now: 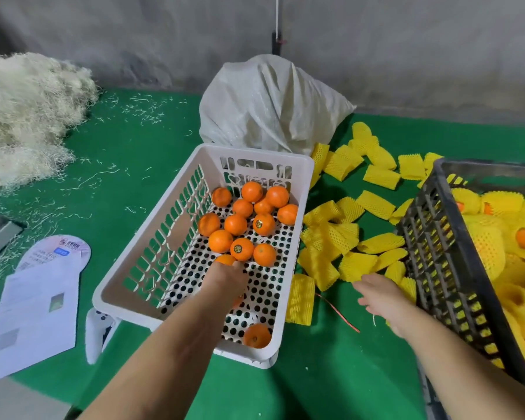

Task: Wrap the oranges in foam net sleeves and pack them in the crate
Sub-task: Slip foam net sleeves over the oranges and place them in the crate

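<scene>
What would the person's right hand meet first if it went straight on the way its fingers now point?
Probably the loose yellow foam net sleeves on the green mat just beyond the right hand; its height above them is unclear.

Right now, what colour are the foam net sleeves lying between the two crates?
Yellow. The foam net sleeves show best in the head view, scattered on the green mat.

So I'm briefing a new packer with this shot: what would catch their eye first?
Probably the bare oranges clustered in the white basket at centre, where the left hand reaches in. Next, the yellow foam net sleeves scattered over the green mat, beside the dark crate of wrapped fruit on the right.
</scene>
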A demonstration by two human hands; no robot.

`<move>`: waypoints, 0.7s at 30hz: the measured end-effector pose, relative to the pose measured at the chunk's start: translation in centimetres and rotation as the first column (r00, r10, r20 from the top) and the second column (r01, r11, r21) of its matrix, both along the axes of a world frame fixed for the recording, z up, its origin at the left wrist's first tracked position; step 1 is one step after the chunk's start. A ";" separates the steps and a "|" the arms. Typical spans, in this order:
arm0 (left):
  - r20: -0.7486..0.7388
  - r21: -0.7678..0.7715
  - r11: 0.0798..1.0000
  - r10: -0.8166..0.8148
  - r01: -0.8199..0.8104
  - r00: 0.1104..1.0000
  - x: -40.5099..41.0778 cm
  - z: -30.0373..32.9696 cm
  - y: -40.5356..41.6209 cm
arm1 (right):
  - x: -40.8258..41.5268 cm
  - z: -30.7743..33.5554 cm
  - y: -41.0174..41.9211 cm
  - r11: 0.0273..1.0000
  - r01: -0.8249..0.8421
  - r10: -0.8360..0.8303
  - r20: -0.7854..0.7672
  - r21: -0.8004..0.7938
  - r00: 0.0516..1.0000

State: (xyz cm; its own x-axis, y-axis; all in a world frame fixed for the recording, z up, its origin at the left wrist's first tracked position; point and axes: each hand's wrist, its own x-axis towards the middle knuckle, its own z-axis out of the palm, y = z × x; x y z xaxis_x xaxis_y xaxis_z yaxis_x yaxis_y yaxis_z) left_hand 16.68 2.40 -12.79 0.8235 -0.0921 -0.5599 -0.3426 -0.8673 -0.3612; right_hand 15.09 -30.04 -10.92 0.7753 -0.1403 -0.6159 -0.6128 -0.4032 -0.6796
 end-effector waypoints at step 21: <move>-0.445 -0.823 -0.565 0.564 -0.069 0.696 -5.0 7.5 -6.3 | -8.9 7.8 9.9 0.945 0.039 -0.239 0.603 0.325 0.761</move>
